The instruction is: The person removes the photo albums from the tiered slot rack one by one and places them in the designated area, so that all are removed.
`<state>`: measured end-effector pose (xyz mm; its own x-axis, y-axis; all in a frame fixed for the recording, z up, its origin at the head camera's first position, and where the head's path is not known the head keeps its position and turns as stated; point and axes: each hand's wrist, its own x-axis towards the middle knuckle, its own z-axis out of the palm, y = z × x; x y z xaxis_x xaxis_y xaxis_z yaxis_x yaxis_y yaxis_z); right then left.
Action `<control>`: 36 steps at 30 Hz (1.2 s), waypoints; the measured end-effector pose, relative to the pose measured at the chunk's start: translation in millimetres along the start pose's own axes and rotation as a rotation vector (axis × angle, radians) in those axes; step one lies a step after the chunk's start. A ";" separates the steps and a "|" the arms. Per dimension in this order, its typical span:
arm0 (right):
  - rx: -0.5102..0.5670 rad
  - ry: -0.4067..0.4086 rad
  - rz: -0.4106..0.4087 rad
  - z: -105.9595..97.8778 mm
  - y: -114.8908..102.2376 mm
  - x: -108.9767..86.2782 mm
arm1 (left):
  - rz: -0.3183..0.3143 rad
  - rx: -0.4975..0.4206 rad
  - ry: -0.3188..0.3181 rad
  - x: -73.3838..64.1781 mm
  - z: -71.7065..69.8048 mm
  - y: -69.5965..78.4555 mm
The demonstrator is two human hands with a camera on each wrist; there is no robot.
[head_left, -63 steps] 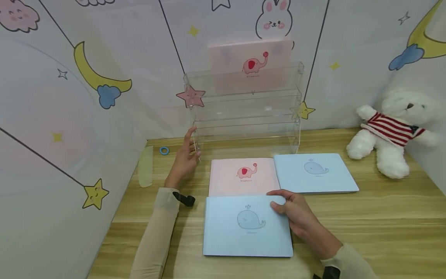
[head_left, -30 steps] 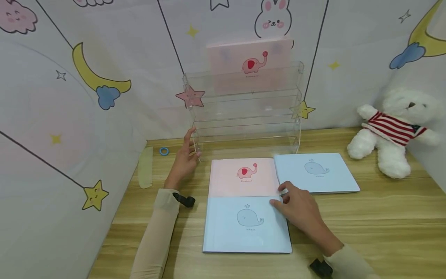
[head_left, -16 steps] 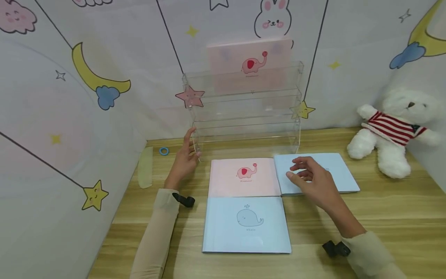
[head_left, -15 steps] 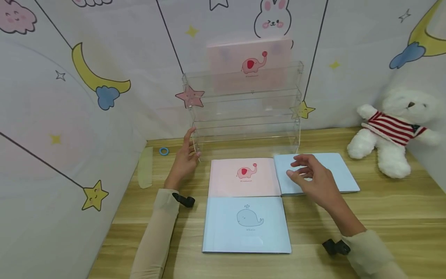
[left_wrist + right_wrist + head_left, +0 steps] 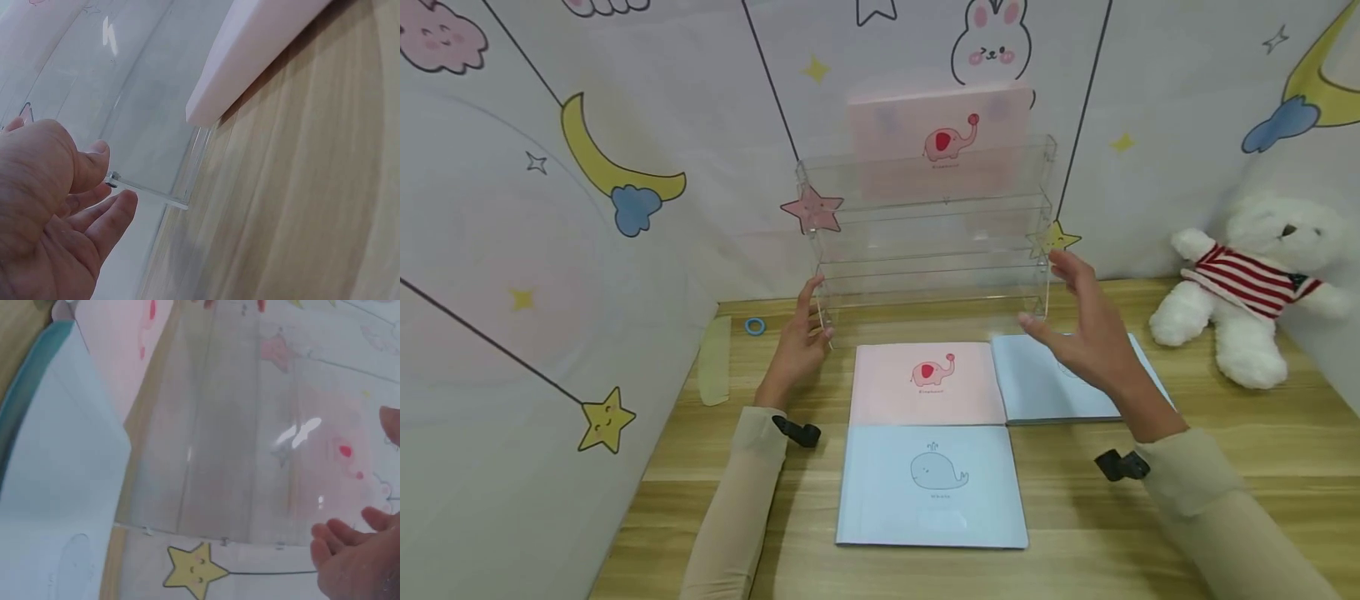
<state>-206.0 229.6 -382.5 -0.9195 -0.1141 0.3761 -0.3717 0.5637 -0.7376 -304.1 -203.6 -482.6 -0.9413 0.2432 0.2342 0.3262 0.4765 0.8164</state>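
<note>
A clear acrylic book rack (image 5: 932, 287) with stepped tiers stands against the wall. My left hand (image 5: 797, 350) holds its left side edge; in the left wrist view, thumb and fingers (image 5: 112, 222) lie either side of the panel's corner. My right hand (image 5: 1097, 342) is raised at the rack's right end, thumb and fingers spread with nothing between them. Below it lies a blue whale book (image 5: 1037, 392), partly hidden by that hand. A pink elephant book (image 5: 887, 383) lies beside it, with another blue whale book (image 5: 880, 500) in front. One more pink elephant book (image 5: 895, 137) stands in the top tier.
A white teddy bear (image 5: 1247, 325) in a striped shirt sits at the right. Near the left wall are a blue ring (image 5: 755, 326) and a pale green strip (image 5: 714, 362). The wood-grain table (image 5: 1262, 500) reaches back to the printed wall cloth (image 5: 730, 167).
My right hand let go of the front blue whale book, which settled against the pink book. It then moved up and right to the rack's right end. My left hand stayed put.
</note>
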 end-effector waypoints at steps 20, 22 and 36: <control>0.154 0.176 -0.097 -16.4 -33.3 83.0 | -0.019 0.009 -0.006 -3.0 -1.7 3.2; 0.187 0.185 -0.095 -17.5 -34.1 92.1 | -0.022 0.009 -0.004 -3.8 -3.2 3.4; 0.272 0.257 -0.110 -31.4 -40.3 141.4 | -0.013 -0.008 -0.010 -2.2 -0.7 4.0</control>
<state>-317.0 216.4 -281.9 -0.8232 0.0668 0.5638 -0.5180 0.3182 -0.7940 -300.8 -202.8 -479.5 -0.9446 0.2450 0.2184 0.3131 0.4729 0.8236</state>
